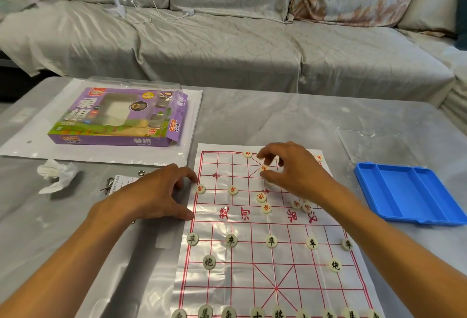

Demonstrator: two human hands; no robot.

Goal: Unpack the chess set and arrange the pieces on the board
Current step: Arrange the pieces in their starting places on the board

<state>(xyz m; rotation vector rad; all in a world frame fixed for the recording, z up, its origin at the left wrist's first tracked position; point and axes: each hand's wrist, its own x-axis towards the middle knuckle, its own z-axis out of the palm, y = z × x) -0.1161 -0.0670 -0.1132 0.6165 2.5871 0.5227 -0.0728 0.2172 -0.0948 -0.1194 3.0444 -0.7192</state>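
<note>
Chess board (273, 257), a thin plastic sheet w/ red grid, lay flat on the bench (265, 115) right in front of you. Your right hand (290, 166) was over the far half of it, thumb & fingers curled round a red-marked piece (264, 167) at the far palace area, pinching it; couldn't tell if the piece touched the sheet. Your left hand (161, 191) sat at the board's left edge, fingers loosely curled, tips pressing down on the bench & sheet edge, holding nothing.

Black-marked pieces were on the near half: five in a row (271, 241) just past the river text, two cannon pieces (209, 262) one row nearer you, and a back row (278, 314) at the frame's bottom edge. Red pieces on the far half were scattered: one at the left edge (200, 188) just beside your left fingertips, others (262, 202) near the middle, a few half hidden under your right wrist.

Purple chess box (118, 118) lay far left on a white bag (101, 150), well apart from both hands. Blue tray (409, 193) sat right of the board, clear lid (374, 145) behind it. Crumpled tissue (58, 173) lay left of your left hand.
</note>
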